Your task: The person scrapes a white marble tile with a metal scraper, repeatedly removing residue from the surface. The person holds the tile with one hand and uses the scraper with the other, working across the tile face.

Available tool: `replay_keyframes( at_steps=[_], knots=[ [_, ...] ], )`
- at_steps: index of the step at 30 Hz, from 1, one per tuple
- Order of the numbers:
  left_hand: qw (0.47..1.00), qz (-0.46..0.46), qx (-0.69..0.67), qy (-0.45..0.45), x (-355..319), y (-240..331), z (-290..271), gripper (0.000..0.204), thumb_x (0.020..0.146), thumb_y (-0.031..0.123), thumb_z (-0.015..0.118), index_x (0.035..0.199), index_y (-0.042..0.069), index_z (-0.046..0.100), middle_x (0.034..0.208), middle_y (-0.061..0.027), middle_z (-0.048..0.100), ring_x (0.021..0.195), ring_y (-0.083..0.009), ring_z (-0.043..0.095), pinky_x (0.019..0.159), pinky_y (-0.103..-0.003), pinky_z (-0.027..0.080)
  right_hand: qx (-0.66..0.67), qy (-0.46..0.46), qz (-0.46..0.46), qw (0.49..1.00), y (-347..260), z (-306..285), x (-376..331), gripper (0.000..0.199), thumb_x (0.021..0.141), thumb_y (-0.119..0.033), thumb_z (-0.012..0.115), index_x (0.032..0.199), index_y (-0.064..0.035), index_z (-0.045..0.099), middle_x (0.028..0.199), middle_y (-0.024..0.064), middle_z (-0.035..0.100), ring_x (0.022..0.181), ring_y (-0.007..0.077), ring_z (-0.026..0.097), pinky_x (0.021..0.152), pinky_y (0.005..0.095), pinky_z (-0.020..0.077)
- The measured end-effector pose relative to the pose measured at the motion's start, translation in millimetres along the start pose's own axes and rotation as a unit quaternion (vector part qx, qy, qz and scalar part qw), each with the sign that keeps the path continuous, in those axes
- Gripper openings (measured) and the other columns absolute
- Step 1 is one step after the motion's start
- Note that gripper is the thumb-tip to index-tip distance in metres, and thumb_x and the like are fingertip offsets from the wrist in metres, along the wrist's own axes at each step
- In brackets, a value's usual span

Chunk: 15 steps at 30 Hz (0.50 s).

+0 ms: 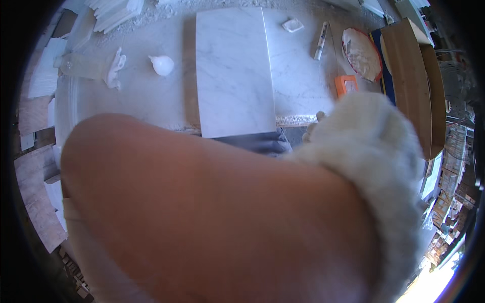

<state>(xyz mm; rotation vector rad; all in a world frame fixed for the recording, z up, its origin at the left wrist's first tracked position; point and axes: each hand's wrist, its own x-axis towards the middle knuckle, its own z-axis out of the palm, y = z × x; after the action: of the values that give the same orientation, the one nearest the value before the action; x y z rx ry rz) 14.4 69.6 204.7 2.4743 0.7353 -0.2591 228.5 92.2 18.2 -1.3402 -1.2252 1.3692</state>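
Note:
My left arm crosses the picture close up, its bent elbow at the left and its forearm running right. On my left hand (pixel 369 129) is a thick off-white knit glove, blurred, its fingers hidden. Gloved fingertips (pixel 308 132) show beside it, lower down; they may be my right hand's, and I cannot tell what they hold. Beyond the forearm, a white marble tile (pixel 235 70) with grey veins lies on the dusty worktable (pixel 136 98), its near end at the table's front edge. An orange-framed object (pixel 346 85) is nearest to the left hand.
A cardboard box (pixel 406 76) stands at the right, by a red-rimmed round container (pixel 362 55) with whitish material. A pen-like tube (pixel 321 41) and a small pale piece (pixel 293 25) lie right of the tile. Leftward are a round white object (pixel 162 65), crumpled white material (pixel 115 69) and a clear bottle (pixel 80 66).

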Motion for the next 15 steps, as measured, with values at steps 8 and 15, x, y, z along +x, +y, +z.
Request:
replay_keyframes(
  at_steps=[8,15],
  knots=[
    [0.996,0.059,-0.051,-0.044,19.2,10.9,-13.5,0.026,0.091,0.022,0.070,0.113,0.007,0.074,0.097,-0.0117,0.070,0.089,-0.0225,0.071,0.073,-0.042,0.056,0.066,-0.038,0.076,0.994,-6.8,3.8,-11.6,0.041,0.105,-0.027,0.067,0.133,0.0031,0.067,0.095,0.0034,0.070,0.079,0.0080,0.062,0.070,0.0249,0.0523],
    [0.992,0.088,-0.068,-0.063,25.9,11.4,-16.6,0.029,0.092,0.022,0.070,0.116,0.006,0.073,0.103,-0.0129,0.069,0.094,-0.0235,0.070,0.077,-0.042,0.055,0.082,-0.050,0.102,0.990,-14.5,14.5,-14.2,0.042,0.106,-0.027,0.066,0.134,0.0039,0.066,0.095,0.0039,0.069,0.078,0.0085,0.062,0.069,0.0247,0.0515]
  ],
)
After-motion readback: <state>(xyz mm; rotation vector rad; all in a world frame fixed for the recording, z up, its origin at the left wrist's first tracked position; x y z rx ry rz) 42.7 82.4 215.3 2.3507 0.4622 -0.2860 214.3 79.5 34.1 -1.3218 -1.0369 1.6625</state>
